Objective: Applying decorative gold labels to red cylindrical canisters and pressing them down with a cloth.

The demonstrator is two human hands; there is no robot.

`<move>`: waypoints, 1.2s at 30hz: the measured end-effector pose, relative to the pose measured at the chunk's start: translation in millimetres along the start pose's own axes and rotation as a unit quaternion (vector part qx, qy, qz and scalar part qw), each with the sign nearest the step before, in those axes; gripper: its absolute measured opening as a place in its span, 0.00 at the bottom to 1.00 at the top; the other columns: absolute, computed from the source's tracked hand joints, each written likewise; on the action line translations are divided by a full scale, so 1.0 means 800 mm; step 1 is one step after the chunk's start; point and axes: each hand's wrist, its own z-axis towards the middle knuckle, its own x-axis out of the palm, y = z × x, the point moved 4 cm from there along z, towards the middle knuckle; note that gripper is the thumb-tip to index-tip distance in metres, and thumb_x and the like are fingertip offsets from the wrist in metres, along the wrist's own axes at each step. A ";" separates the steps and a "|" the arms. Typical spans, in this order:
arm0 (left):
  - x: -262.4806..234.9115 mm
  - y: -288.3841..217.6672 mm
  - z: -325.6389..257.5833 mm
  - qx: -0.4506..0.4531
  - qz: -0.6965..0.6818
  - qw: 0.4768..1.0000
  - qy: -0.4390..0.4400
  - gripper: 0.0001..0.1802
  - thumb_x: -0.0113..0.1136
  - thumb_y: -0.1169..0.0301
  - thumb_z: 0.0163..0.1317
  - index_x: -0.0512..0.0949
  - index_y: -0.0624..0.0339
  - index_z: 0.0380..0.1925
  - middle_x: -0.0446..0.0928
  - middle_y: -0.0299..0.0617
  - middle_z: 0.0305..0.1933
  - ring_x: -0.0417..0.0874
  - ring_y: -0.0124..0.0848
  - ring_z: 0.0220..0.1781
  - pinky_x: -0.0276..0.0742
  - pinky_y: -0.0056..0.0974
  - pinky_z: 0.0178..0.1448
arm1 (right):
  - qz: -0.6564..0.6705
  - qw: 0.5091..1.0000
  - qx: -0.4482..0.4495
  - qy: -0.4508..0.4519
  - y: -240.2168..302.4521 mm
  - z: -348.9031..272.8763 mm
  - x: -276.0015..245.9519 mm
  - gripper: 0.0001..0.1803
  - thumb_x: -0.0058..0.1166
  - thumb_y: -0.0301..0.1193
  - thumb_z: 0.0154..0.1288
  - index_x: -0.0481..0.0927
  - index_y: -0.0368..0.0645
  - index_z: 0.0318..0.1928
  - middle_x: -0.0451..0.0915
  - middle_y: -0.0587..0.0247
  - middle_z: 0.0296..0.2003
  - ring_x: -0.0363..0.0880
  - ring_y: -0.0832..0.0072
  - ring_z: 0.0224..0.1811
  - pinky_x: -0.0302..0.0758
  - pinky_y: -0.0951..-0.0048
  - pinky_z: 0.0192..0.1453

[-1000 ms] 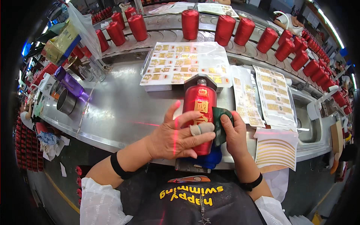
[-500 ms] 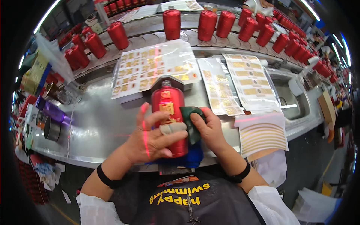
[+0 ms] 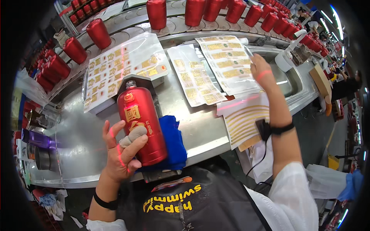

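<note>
A red bottle with gold characters lies on its side on a dark holder over a blue cloth, at the near edge of the steel bench. My left hand, with taped fingertips, rests against the bottle's lower left side, fingers curled on it. My right hand reaches far to the right, onto a clear sheet of gold stickers. Whether it pinches a sticker is not clear.
More sticker sheets and a sheet of curved gold strips lie on the bench. Rows of red bottles stand on the conveyor behind. A sink-like recess is at the right; jars and boxes are at the left.
My right hand left the bottle and the cloth and reached out to the sticker sheet on the right. My left hand stayed on the bottle. The view swung left.
</note>
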 end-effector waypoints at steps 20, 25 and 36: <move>-0.009 0.016 0.033 0.006 0.047 0.999 0.000 0.32 0.37 0.41 0.71 0.79 0.49 0.58 0.81 0.40 0.57 0.60 0.46 0.72 0.37 0.55 0.78 | -0.019 0.910 0.298 0.288 -0.129 -0.018 0.088 0.18 0.60 0.42 0.52 0.86 0.38 0.32 0.84 0.44 0.33 0.83 0.49 0.41 0.77 0.56 0.49; -0.007 0.003 0.013 -0.005 0.012 1.000 -0.023 0.31 0.37 0.42 0.72 0.79 0.46 0.58 0.82 0.34 0.56 0.61 0.40 0.70 0.31 0.54 0.79 | -0.069 0.952 0.182 0.237 -0.156 -0.015 0.091 0.13 0.57 0.36 0.52 0.83 0.37 0.29 0.82 0.43 0.32 0.81 0.46 0.41 0.76 0.51 0.49; -0.010 0.027 0.032 0.008 0.021 0.998 -0.058 0.27 0.41 0.44 0.71 0.78 0.42 0.58 0.81 0.32 0.54 0.66 0.37 0.64 0.38 0.53 0.76 | 0.082 0.988 0.059 0.119 0.051 0.071 -0.038 0.07 0.60 0.27 0.59 0.80 0.36 0.32 0.80 0.50 0.41 0.77 0.52 0.45 0.73 0.59 0.51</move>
